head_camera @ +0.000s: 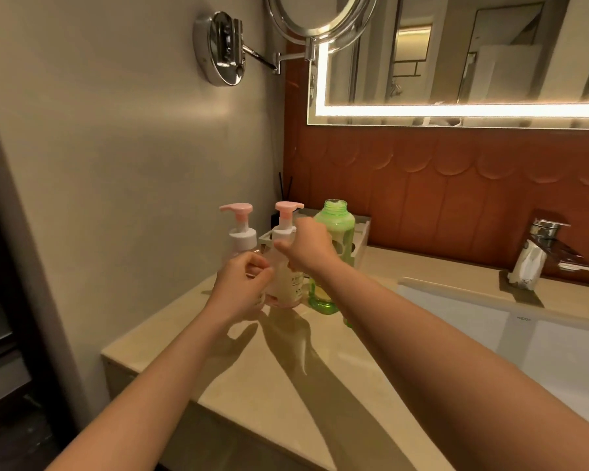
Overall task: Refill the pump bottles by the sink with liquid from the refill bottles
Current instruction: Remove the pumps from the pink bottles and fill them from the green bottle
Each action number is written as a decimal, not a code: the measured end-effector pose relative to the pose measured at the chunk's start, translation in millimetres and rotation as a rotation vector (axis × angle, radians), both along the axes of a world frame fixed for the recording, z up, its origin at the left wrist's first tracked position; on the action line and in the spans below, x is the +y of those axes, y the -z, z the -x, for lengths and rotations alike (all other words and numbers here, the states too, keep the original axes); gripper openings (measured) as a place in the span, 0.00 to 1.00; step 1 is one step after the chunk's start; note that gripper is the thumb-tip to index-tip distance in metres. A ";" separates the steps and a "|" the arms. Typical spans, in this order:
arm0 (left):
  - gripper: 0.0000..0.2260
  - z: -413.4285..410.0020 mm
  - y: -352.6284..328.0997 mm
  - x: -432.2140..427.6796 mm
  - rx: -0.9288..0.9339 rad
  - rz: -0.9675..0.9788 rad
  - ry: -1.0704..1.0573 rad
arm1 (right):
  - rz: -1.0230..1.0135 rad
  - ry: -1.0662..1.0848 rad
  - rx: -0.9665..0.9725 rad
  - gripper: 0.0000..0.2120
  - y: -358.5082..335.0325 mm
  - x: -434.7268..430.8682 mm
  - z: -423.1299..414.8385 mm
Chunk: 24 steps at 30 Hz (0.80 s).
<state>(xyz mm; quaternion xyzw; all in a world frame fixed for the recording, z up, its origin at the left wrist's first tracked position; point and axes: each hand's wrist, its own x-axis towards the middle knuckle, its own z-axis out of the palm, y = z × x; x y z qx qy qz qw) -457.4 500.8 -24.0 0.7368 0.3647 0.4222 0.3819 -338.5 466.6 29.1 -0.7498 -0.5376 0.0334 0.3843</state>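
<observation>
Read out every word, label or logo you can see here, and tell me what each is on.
"Ya", rest hidden: label on the nearer pump bottle; its smaller lines are too blurred.
Logo on the sink rim: too small to read.
Mark on the faucet sticker: blurred.

Back-left corner is tight. Wall [133, 164] on the left, then left pump bottle [240, 232], right pump bottle [284, 266] and uncapped green refill bottle [335, 229] in a row with almost no gaps, tray [363, 239] just behind. Left hand [242, 283] and right hand [312, 248] grip the right pump bottle and fill the front approach. Swing-arm mirror [320, 15] hangs well above the pump heads. Free room: bare worktop [286, 385] in front, open sink [490, 334] to the right. Faucet [541, 253] stands well apart.
</observation>
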 end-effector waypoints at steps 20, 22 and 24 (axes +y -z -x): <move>0.04 23.3 17.3 20.0 -0.127 0.148 0.083 | -0.015 0.081 -0.019 0.21 4.8 14.3 2.1; 0.07 23.5 18.7 15.0 -0.102 0.089 0.088 | -0.027 0.037 -0.056 0.24 4.3 5.9 6.4; 0.13 25.0 20.4 8.1 -0.081 0.016 0.103 | -0.040 0.013 -0.106 0.22 3.6 -4.5 11.1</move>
